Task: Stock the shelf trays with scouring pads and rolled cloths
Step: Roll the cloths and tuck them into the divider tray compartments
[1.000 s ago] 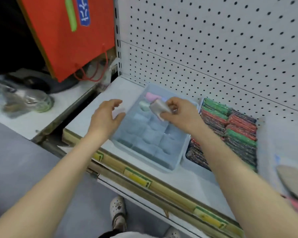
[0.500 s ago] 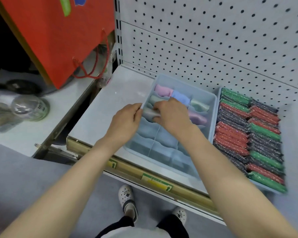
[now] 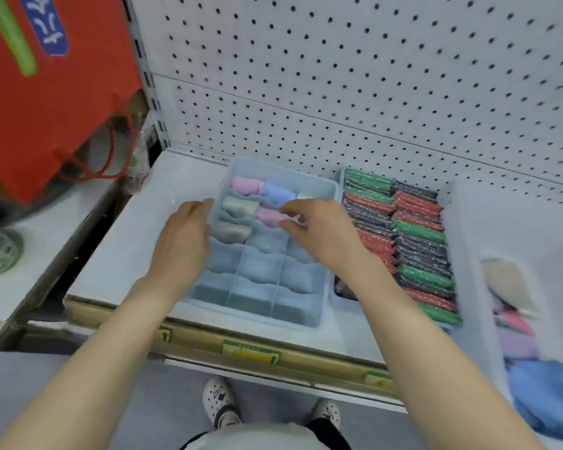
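A pale blue divided tray [image 3: 319, 306] sits on the white shelf [image 3: 150, 228]. Its back cells hold rolled cloths: pink [image 3: 246, 185], blue [image 3: 277, 193], pale green [image 3: 239, 206], a second pink [image 3: 271, 216] and grey [image 3: 230, 231]. My left hand [image 3: 182, 241] rests against the tray's left wall beside the grey roll. My right hand [image 3: 319, 233] hovers over the tray's middle right cells, fingers spread, holding nothing. Right of it a second tray [image 3: 340, 177] is packed with green, red and dark scouring pads [image 3: 416, 241].
A white bin [image 3: 468, 287] at the right holds loose cloths, beige, pink, lilac and blue [image 3: 546, 394]. Pegboard backs the shelf. A red bag [image 3: 56, 102] hangs at the left over a lower counter. Price labels line the shelf's front rail. My white shoes show below.
My right hand carried a grey rolled cloth to the tray, set it in a left cell and let go, then drew back to the right. My left hand shifted to the tray's left wall.
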Tool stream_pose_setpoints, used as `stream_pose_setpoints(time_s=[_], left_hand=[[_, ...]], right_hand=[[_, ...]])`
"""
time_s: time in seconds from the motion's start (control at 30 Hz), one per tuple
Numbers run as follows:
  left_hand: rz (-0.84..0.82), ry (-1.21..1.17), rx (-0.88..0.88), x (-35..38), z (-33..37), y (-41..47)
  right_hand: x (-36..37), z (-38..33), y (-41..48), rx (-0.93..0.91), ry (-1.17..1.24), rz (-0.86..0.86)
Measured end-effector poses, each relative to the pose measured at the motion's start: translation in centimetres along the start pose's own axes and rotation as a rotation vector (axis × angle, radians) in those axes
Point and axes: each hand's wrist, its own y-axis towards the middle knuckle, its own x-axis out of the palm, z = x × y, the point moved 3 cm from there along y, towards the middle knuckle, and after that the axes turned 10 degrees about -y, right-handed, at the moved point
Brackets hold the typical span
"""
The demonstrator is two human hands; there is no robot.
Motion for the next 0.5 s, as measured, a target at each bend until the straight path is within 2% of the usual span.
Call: stream_pose_setpoints(time_s=[0.13,0.27,0.33,0.4,0.5], left_hand=[[0.101,0.019,0.102,0.9,5.6,0.8],[-0.003,-0.110,0.265,6.1,15.9,0.2],[-0.074,-0.181,0.388,9.7,21.5,-1.4],[-0.132,-0.241,0.478,13.2,26.5,-3.2],[-0.187,-0.265,0.536,18.7,31.5,-5.4]], right_hand=[[-6.1,7.7,-6.6,0.161,0.061,0.203],[-9.7,17.0,-14.0,0.399,0.130,0.271],[-10.5,22.1,-17.2,0.492,0.130,0.222],[-11.1,26.7,-19.8,0.556,0.085,0.078],[-11.6,32.2,-21.8,0.545,-0.001,-0.107]])
